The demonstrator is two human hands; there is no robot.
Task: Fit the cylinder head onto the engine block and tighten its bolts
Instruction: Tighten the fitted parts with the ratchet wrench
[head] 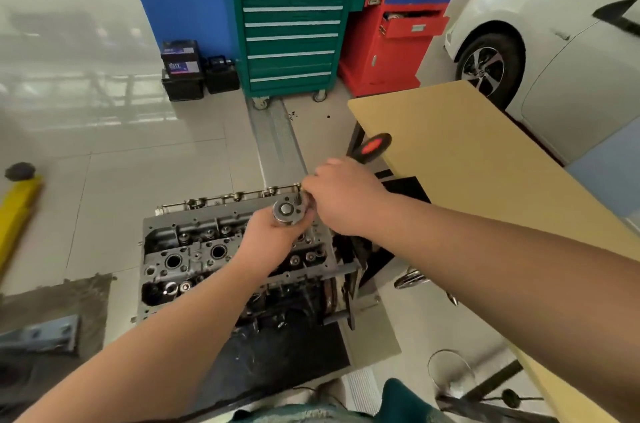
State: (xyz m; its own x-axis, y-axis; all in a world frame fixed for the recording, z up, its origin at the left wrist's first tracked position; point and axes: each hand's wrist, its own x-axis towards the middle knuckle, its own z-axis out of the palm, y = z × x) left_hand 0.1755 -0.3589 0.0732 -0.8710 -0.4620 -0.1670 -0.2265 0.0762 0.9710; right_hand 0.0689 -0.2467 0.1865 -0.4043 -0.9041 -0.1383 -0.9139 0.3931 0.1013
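The grey cylinder head [194, 253] sits on top of the dark engine block [284, 305], which stands on the floor. A ratchet wrench stands over the head's far right end, its round steel head [288, 211] facing up and its black and red handle [372, 147] pointing away to the right. My left hand [268, 237] grips the tool just under the ratchet head. My right hand [343, 197] is wrapped round the wrench shaft near the ratchet head. The bolt under the tool is hidden.
A tan table [467, 159] runs along the right, close to the engine. A green tool cabinet [294, 24] and a red cabinet [398, 24] stand behind, with black batteries [183, 69] on the floor. A white car [554, 42] is at far right. A yellow lift arm [17, 208] lies left.
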